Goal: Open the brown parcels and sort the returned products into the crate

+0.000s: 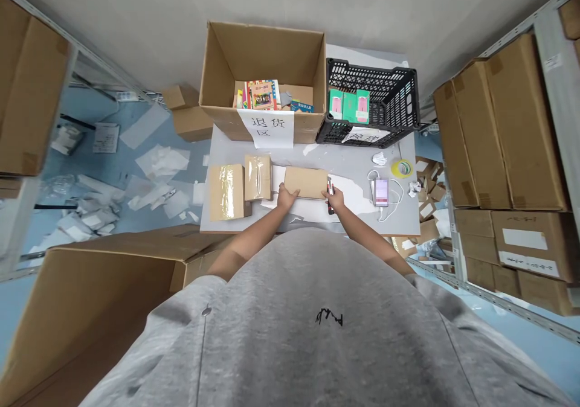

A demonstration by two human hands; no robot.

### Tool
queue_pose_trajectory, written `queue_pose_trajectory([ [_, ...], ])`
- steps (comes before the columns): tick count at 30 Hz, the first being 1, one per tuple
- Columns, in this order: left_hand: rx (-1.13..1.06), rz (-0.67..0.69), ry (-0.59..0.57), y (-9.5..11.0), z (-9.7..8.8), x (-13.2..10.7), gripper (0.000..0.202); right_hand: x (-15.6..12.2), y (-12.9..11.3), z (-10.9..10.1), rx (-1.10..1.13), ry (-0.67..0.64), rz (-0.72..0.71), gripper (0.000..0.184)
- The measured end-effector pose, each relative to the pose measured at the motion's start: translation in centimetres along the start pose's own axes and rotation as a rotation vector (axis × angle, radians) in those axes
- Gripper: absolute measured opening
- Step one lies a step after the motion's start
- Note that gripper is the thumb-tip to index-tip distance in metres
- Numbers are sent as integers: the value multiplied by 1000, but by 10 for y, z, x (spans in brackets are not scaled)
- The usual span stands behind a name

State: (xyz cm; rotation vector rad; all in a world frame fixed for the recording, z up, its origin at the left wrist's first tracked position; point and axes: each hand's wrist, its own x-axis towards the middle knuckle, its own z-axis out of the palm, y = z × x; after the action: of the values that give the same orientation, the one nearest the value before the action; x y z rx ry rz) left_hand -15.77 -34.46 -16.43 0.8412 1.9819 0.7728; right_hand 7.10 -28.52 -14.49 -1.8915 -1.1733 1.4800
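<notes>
A small brown cardboard box [306,182] lies in front of me, over white paper [348,195] on the table. My left hand [287,197] is closed around its left end, thumb on top. At the opposite end my right hand [334,199] grips a red and black utility knife [330,197] and touches the box's edge with its fingers. Whether the blade is out is too small to tell. Two taped cartons, a larger one [226,192] and a smaller one [258,177], stand just left of my left hand.
A large open carton [267,38] with books and a black plastic crate [394,99] with green boxes stand behind. To the right are a phone [381,192] with a white cable and a tape roll [401,168]. Shelves of cartons [525,123] flank the table [312,153]; paper scraps litter the floor.
</notes>
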Motion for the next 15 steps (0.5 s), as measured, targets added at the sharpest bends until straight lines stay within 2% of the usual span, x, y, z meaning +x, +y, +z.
queue_pose_trajectory([
  [3,-14,-16,-9,3,-3,-5,98,-3,-2,-1,45,16,14,45],
  [7,153,21,89,16,-14,-15,100,-10,-14,-13,96,8,-19,56],
  [10,245,66,137,31,-23,-20,85,-13,-25,-25,126,32,-51,60],
  [13,274,14,159,43,-25,-19,61,-12,-30,-30,165,38,-98,61],
  [15,301,-48,139,48,-24,-15,58,-11,-27,-31,162,11,-103,62],
])
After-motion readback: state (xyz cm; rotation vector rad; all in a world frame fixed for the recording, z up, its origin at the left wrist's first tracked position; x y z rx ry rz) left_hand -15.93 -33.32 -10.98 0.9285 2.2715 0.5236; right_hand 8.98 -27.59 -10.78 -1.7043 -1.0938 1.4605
